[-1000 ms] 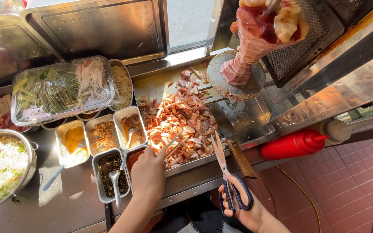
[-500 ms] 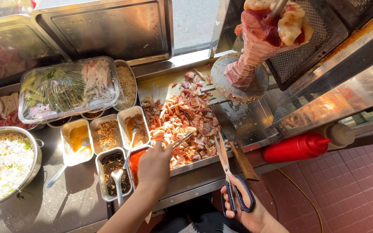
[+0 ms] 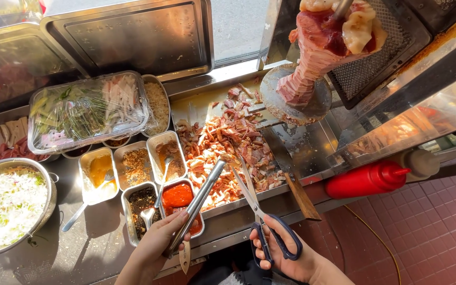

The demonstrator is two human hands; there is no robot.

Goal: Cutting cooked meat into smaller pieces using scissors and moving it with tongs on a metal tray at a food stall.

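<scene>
Now my left hand point(image 3: 157, 245) is closed around the handles of the metal tongs point(image 3: 196, 207), and their tips reach up to the pile of chopped meat point(image 3: 228, 150) on the steel tray point(image 3: 196, 108). My right hand point(image 3: 286, 253) holds the scissors point(image 3: 262, 216), with fingers through the dark blue loops; the blades are a little apart and point into the same meat, just beside the tongs' tips. Under my left hand stand small steel containers: one with red sauce point(image 3: 178, 196), one with a dark mix and a spoon point(image 3: 142, 203), one with yellow sauce point(image 3: 100, 171). Further left is a round bowl of white shredded salad point(image 3: 6, 206). Behind the containers lies a tray of vegetables covered with clear film point(image 3: 88, 111). At the right of the meat, a knife with wooden handle point(image 3: 291, 174) rests on the tray, and a red squeeze bottle point(image 3: 368, 179) lies on the ledge. Above, the meat cone on the spit point(image 3: 325, 47) hangs over a round plate point(image 3: 296, 97).
</scene>
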